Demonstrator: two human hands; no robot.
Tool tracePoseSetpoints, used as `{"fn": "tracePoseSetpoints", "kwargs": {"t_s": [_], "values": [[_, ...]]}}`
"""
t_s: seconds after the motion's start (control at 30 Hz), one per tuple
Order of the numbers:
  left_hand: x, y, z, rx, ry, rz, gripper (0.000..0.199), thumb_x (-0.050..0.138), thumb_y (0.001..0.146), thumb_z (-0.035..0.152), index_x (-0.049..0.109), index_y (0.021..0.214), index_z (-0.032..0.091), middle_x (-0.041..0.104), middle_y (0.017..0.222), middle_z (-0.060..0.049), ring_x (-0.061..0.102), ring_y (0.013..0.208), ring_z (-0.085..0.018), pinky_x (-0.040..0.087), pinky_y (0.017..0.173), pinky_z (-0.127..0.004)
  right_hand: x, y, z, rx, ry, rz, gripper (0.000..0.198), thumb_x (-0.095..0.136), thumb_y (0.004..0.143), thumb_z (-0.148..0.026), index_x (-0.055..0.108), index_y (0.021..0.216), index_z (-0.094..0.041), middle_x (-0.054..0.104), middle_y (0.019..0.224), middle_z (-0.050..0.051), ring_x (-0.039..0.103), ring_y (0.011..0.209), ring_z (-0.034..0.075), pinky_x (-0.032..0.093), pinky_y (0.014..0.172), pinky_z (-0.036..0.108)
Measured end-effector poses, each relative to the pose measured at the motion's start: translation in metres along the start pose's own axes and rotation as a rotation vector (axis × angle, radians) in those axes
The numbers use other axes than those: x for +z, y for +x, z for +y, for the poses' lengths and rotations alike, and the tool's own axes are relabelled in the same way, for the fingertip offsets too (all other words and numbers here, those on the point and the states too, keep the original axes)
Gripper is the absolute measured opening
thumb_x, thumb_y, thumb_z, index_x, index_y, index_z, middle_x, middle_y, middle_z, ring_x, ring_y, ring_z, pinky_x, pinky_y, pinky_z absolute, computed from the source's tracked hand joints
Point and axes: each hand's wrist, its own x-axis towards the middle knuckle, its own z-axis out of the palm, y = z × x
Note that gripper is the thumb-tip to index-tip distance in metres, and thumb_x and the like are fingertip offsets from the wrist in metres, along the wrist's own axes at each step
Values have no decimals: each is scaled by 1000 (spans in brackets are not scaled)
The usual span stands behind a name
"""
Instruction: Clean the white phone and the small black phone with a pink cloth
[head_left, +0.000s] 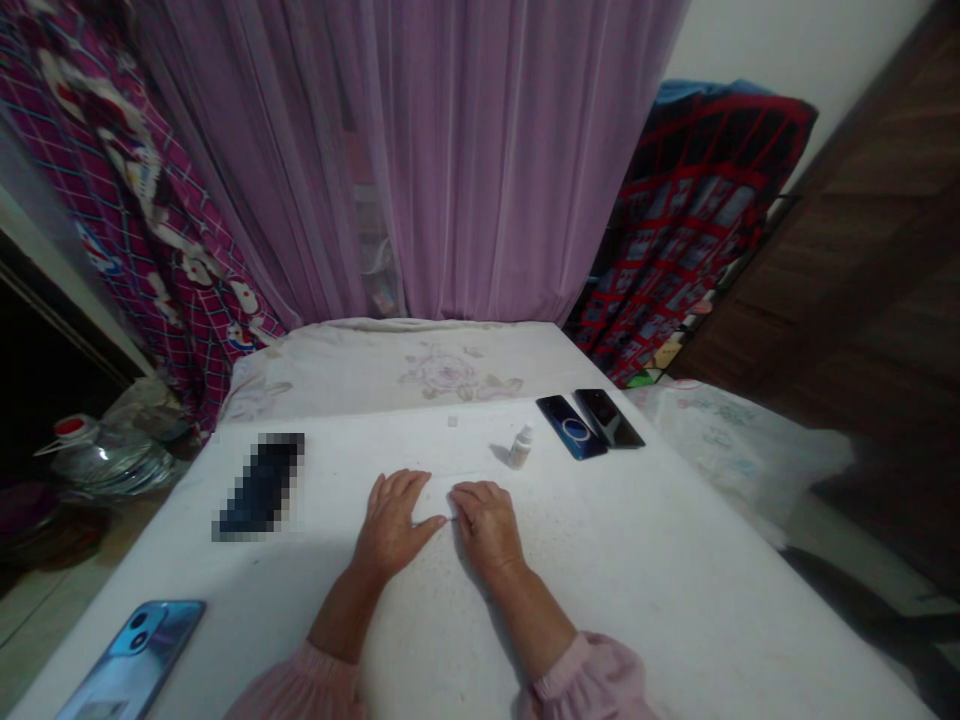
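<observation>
My left hand (394, 520) rests on the white tabletop with its thumb spread away from the fingers. Close to its right, my right hand (486, 522) has its fingers bent and pressed together; whatever they hold, if anything, is too small to make out. Something flat and white, hard to tell from the white cover, seems to lie between the two hands. Just beyond the right hand stands a small white bottle (520, 447), upright. A small pale square (452, 421) lies farther back on the table.
Two dark phones, a blue one (571, 428) and a black one (609, 418), lie at the right back. A blurred-out dark object (261, 487) is on the left, and a light blue phone (135, 660) lies near left. Purple curtains (480, 160) hang behind the table; a large water bottle (105, 460) stands left.
</observation>
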Motion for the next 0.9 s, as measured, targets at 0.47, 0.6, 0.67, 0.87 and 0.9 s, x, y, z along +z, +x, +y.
{"fn": "tracePoseSetpoints", "kwargs": {"t_s": [0.47, 0.6, 0.67, 0.87, 0.9], "values": [[1, -1, -1, -19, 6, 1, 52, 67, 81, 40, 56, 130, 25, 63, 130, -8, 50, 129, -31, 27, 115, -56, -10, -3, 27, 164, -89, 83, 24, 57, 85, -9, 74, 95, -22, 74, 104, 5, 62, 92, 20, 41, 81, 32], [2, -1, -1, -17, 7, 2, 53, 67, 81, 41, 55, 131, 25, 62, 130, -8, 49, 129, -30, 26, 115, -55, -9, -6, 26, 140, -97, 84, 24, 56, 85, -9, 74, 96, -21, 73, 102, 6, 62, 91, 21, 42, 80, 32], [2, -1, -1, -19, 10, 3, 53, 67, 81, 42, 56, 130, 25, 63, 130, -8, 49, 129, -31, 26, 115, -56, -9, -8, 22, 107, -89, 87, 24, 56, 84, -9, 74, 96, -21, 73, 102, 6, 61, 90, 21, 42, 80, 32], [0, 0, -1, -20, 9, -4, 53, 67, 81, 42, 56, 130, 25, 63, 130, -8, 49, 129, -32, 28, 114, -56, -5, -2, 13, 97, -82, 67, 25, 58, 83, -8, 74, 95, -22, 74, 102, 5, 60, 92, 21, 40, 80, 33], [0, 0, 0, -21, 8, -7, 53, 67, 81, 42, 56, 130, 25, 63, 130, -8, 49, 129, -32, 28, 115, -56, -5, 0, 13, 113, -87, 65, 25, 58, 83, -7, 74, 95, -22, 74, 102, 5, 59, 92, 21, 40, 81, 33]]}}
